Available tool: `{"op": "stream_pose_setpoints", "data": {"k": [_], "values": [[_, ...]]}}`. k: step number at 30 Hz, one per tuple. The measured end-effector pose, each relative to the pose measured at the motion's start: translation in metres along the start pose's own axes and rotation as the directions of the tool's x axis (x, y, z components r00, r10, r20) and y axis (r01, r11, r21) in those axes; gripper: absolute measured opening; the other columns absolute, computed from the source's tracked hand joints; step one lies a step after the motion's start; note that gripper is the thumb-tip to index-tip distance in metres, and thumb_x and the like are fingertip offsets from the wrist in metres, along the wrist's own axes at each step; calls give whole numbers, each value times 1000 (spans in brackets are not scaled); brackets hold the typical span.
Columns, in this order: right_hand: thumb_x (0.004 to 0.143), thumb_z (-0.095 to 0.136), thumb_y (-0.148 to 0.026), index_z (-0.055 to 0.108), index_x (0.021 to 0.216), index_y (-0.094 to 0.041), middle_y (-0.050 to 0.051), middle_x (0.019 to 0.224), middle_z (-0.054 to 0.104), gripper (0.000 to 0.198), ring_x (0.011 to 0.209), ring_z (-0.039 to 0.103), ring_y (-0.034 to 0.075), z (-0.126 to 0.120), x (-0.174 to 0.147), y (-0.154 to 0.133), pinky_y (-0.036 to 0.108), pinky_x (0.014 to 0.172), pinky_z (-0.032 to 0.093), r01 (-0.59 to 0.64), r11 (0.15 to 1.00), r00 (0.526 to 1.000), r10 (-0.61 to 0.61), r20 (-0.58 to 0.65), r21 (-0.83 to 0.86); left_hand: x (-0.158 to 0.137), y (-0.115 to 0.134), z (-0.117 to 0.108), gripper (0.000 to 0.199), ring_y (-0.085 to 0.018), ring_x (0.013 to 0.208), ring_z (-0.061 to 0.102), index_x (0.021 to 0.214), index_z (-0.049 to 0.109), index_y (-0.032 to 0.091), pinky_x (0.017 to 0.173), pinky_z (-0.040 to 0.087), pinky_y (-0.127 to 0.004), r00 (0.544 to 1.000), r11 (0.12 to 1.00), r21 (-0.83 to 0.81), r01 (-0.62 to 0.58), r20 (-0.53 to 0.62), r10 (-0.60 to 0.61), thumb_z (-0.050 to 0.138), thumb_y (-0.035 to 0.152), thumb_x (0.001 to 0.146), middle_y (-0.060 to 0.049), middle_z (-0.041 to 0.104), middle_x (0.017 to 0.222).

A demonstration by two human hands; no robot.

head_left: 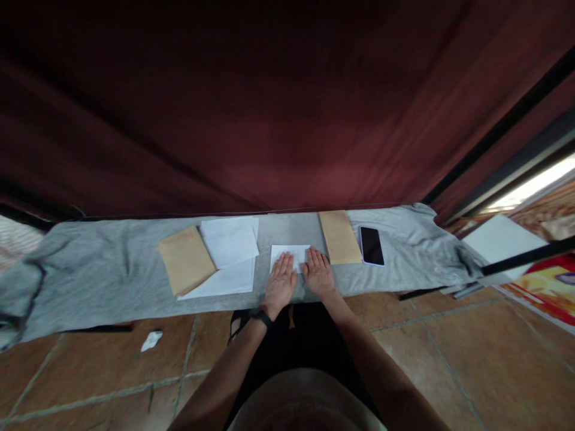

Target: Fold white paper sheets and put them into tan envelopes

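A small white piece of paper point(284, 249), perhaps folded, lies in front of me on the grey cloth. My left hand point(281, 280) rests flat on its left part, fingers stretched out. On its right edge lies my right hand point(318, 272), also flat with the fingers extended. Just right of that hand is a brown envelope point(341, 238). To the left, white sheets of paper point(231, 239) are spread in a loose pile, and a stack of brown envelopes point(186, 260) partly overlaps them.
Grey cloth point(112, 263) covers the narrow table. A phone point(372, 245) with a dark screen lies at the right. A dark red curtain point(269, 131) hangs along the far edge. White scrap point(151, 340) lies on the tiled floor point(426, 359); a black bar point(530, 254) crosses at the right.
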State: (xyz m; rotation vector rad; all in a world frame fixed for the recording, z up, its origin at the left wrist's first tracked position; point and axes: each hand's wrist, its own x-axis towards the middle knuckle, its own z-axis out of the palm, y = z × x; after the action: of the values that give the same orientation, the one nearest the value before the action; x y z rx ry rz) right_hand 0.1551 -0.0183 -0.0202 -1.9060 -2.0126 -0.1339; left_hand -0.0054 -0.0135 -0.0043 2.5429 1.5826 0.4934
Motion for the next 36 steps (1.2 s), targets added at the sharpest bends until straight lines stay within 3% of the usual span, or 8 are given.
{"op": "stream_pose_setpoints", "data": {"k": [6, 12, 16, 21, 27, 36], "values": [[105, 34, -30, 39, 152, -8, 16, 154, 44, 52, 144, 39, 26, -9, -6, -3, 45, 118, 31, 7, 999, 1000, -7, -2, 52, -10, 13, 5, 55, -23, 151, 27, 151, 38, 8, 124, 26, -44, 997, 998, 15, -67, 30, 67, 29, 29, 101, -13, 39, 158], [106, 30, -34, 35, 154, -14, 10, 157, 41, 53, 146, 37, 21, -18, -32, -42, 42, 121, 28, 155, 971, 983, -169, 66, 181, -29, 4, 1, 60, -24, 152, 22, 155, 29, 5, 124, 24, -44, 995, 993, 81, -84, 58, 80, 33, 19, 97, -17, 30, 161], [106, 31, -35, 35, 154, -12, 12, 155, 44, 53, 145, 39, 22, -23, -41, -55, 44, 122, 27, 131, 974, 985, -148, 84, 185, -35, 1, -2, 67, -25, 153, 21, 158, 22, 11, 124, 22, -46, 993, 990, 101, -96, 77, 88, 38, 18, 93, -16, 27, 163], [106, 35, -38, 38, 153, -12, 13, 156, 42, 54, 145, 38, 25, -22, -43, -45, 46, 121, 26, 146, 978, 985, -158, 74, 152, -40, -2, -7, 64, -24, 153, 20, 157, 24, 6, 125, 22, -44, 998, 994, 99, -41, 60, 35, 34, 17, 95, -16, 30, 162], [105, 35, -44, 34, 154, -8, 14, 159, 36, 60, 146, 37, 27, -21, -46, -33, 47, 121, 26, 135, 985, 987, -144, 72, 110, -47, -12, -14, 60, -26, 152, 22, 153, 31, 3, 124, 24, -46, 999, 996, 92, 13, 32, -16, 35, 28, 99, -19, 33, 160], [106, 32, -39, 37, 153, -9, 14, 157, 40, 56, 145, 38, 27, -26, -46, -19, 47, 120, 28, 69, 992, 994, -77, 72, 102, -43, -17, -24, 58, -25, 151, 25, 154, 33, 6, 123, 25, -48, 996, 994, 75, 82, 30, -85, 32, 28, 100, -16, 36, 159]]}}
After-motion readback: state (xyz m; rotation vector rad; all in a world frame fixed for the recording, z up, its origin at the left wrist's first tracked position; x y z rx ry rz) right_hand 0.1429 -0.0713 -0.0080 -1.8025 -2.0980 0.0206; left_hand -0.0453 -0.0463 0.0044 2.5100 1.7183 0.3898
